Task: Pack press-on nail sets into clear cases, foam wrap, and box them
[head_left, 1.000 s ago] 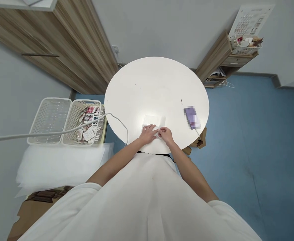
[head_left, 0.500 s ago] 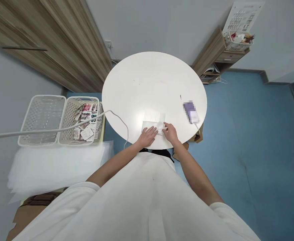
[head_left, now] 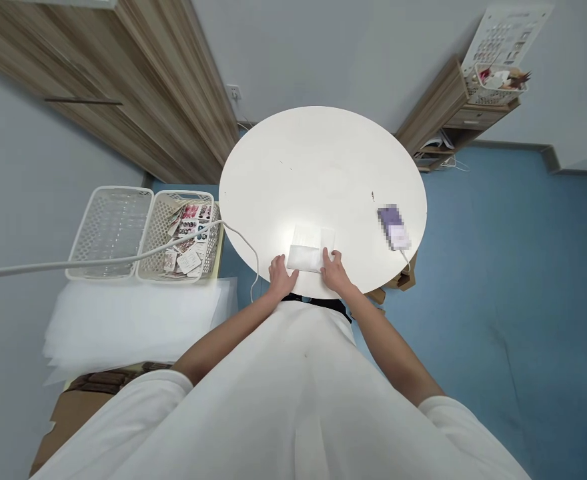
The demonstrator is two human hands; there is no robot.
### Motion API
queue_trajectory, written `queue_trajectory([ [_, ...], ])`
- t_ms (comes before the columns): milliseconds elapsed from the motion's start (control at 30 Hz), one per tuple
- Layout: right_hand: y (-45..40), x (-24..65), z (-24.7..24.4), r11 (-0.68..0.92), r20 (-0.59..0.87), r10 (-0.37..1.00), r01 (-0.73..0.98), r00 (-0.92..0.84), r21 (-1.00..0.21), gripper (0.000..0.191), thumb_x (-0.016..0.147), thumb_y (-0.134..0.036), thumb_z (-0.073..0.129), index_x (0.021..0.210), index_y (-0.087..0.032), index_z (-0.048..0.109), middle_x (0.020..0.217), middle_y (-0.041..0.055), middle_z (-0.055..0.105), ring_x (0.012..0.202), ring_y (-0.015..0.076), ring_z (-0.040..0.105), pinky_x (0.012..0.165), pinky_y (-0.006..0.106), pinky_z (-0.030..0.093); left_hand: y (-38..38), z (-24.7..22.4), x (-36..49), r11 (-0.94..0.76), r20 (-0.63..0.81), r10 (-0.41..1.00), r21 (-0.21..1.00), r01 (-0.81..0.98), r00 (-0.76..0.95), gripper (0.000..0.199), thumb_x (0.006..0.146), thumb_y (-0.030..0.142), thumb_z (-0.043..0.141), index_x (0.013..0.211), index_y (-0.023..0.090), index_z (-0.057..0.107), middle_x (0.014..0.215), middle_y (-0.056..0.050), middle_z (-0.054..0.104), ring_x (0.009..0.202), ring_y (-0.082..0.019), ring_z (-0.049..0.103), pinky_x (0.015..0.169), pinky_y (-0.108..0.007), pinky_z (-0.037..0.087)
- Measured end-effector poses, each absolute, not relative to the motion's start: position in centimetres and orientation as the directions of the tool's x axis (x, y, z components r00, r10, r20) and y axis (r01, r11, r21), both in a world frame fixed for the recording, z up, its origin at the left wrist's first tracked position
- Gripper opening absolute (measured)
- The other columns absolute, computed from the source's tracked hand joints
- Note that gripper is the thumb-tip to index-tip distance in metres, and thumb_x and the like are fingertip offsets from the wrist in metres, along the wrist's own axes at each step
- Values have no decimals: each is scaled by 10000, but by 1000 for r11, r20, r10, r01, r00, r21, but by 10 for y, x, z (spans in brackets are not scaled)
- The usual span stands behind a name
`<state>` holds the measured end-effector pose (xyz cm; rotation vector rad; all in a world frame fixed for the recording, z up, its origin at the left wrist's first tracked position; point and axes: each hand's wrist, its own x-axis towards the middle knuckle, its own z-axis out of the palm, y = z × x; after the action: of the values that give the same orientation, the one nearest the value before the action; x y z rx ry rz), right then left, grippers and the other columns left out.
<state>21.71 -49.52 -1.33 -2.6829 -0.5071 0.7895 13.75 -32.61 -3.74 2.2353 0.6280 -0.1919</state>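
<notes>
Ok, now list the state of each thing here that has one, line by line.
White sheet: flat on the table, seemingly folded in part
Left hand: open, thumb at the sheet's near left corner
Right hand: open, at the sheet's near right corner
Purple item: lying down, blurred
Left basket: holding clear plastic pieces
Right basket: holding printed cards
Drawer: shut

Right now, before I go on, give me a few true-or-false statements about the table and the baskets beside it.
1. The left hand is at the left side of the white sheet. True.
2. The right hand is over the purple item. False: it is at the sheet's right side.
3. The purple item lies on the table. True.
4. The printed cards are in the basket farther from the table. False: they are in the nearer one.
</notes>
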Motion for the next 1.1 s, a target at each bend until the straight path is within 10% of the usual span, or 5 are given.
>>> queue_trajectory([
  [300, -486, 216, -11, -861, -456, 426, 195, 782, -470, 672, 843, -248, 408, 1428, -202, 81, 1346, 151, 212, 920, 194, 556, 808, 336, 455, -321, -30, 159, 111, -655, 430, 722, 683, 622, 631, 694, 379, 655, 1232, 183, 391, 1087, -133, 554, 837, -200, 596, 666, -326, 483],
  [533, -493, 208, -14, -846, -326, 498, 368, 804, -385, 591, 867, -262, 370, 1418, -183, 172, 1388, 157, 303, 1156, 282, 402, 885, 410, 395, -320, -20, 162, -16, -551, 334, 808, 590, 764, 119, 731, 279, 578, 772, 168, 571, 664, 5, 543, 573, -100, 504, 542, -238, 428],
  [800, -485, 197, -22, -841, -238, 523, 450, 819, -300, 604, 850, -225, 337, 1420, -104, 179, 1500, 155, 138, 1363, 291, 147, 1014, 484, 245, -337, -15, 173, -229, -364, 291, 871, 434, 885, 378, 708, 251, 600, 1070, 142, 601, 773, -24, 603, 702, -130, 561, 725, -289, 469],
  [1100, -480, 193, -29, -872, -261, 454, 364, 852, -328, 556, 883, -229, 259, 1423, -118, 181, 1503, 130, 149, 1377, 254, 102, 1035, 447, 217, -365, -16, 179, -674, -173, 81, 716, 182, 982, 200, 780, 195, 463, 868, 173, 641, 672, -20, 547, 656, -152, 510, 667, -289, 441],
])
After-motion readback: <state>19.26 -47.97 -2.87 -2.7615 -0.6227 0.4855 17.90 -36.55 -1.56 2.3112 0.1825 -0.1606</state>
